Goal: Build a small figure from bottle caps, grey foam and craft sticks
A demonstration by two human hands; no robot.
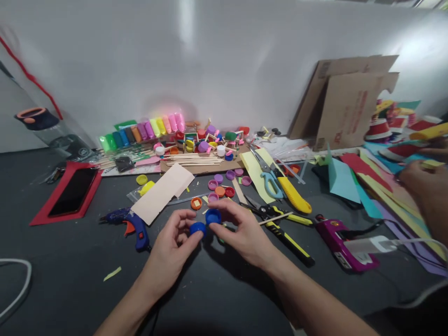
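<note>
Between thumb and fingers, my left hand point(175, 243) grips a blue bottle cap point(198, 228). A second blue bottle cap point(213, 216), its hollow side showing, is pinched in my right hand point(241, 233). The two caps are held close together above the dark table. Just beyond my hands lie an orange cap point(196, 203) with a small pale square in it and several loose pink, purple and red caps point(229, 192). To the left of my left hand rests a blue glue gun point(131, 224); pliers point(285, 233) lie to the right of my right hand.
A pale card strip point(163, 193), scissors point(268, 177) and a yellow cutter point(294, 193) lie ahead. A phone point(74, 191) is at left, a purple power strip point(345, 247) at right. Cardboard point(346, 109) leans on the wall. Another person's hand point(423, 186) is at the right edge.
</note>
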